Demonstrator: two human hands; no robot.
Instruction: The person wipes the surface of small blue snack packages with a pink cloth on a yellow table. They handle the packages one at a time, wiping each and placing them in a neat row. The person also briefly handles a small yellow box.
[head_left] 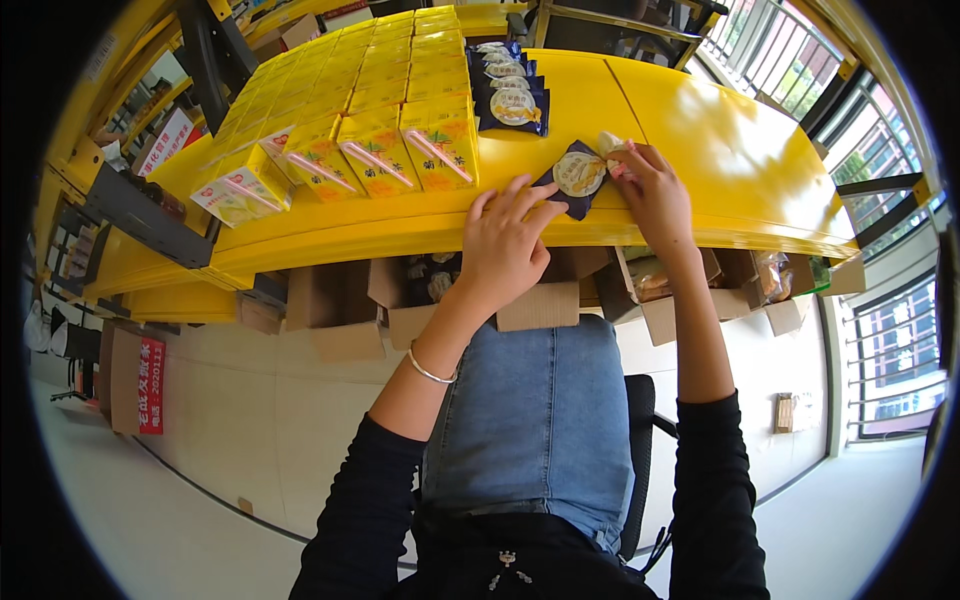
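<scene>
Head view: a dark blue packet lies on the yellow desk. At its left edge, the left hand spreads loosely bent fingers, gripping nothing visible. At its right edge, the right hand pinches a small white-and-pink item. Beyond it stand similar packets; to its left, yellow cartons.

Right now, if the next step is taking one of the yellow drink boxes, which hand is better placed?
Probably the left hand: it is nearer the yellow drink boxes. The right hand is farther away, beside the blue packet, and seems to pinch something white.
</scene>
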